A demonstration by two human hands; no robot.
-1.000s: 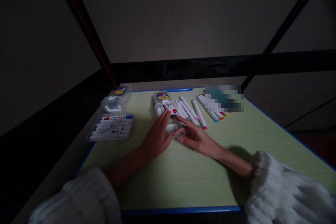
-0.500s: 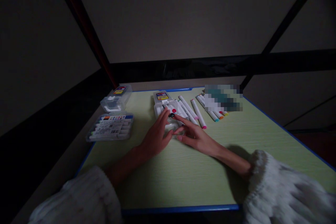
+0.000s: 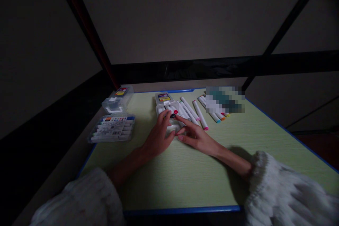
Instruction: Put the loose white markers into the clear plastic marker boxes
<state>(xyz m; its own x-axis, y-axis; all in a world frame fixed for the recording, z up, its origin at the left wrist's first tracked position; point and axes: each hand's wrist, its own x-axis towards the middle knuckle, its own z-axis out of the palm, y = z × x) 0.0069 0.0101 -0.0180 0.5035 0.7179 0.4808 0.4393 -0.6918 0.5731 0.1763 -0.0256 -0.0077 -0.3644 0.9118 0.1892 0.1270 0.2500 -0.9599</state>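
Nearest, two fluffy white knit sleeves (image 3: 79, 197) are stretched over a pale green tabletop with blue edging (image 3: 185, 183), and beyond them the left hand (image 3: 157, 137) and right hand (image 3: 201, 139) are brought close together. Little has been altered within the last second: the black end of a white-barrelled marker (image 3: 173, 116) has been shifted slightly away and to the left, and the left index finger is bent more. By this, fine adjustment of the marker's place is suggested, as a judgement.

The left thumb is spread from its index finger; whether anything is gripped by the remaining, partly hidden fingers cannot be told. The right thumb and index are also held apart, nothing being pinched, and the index tip is set at or just beside the black end.

That marker is seen over the near part of a small clear plastic case with a yellow-and-blue label (image 3: 160, 103), in which other white markers are held, a red-ended one (image 3: 176, 112) among them. To the left, a flat clear plastic box with a printed sticker (image 3: 111, 125) is filled with white markers. On the right, pink-ended white markers (image 3: 200, 114) are laid loose, and teal-, orange- and yellow-ended ones (image 3: 215, 116) are partly masked by blurring. Far left, a clear case with a white handle (image 3: 112, 105) is placed; its contents cannot be made out.
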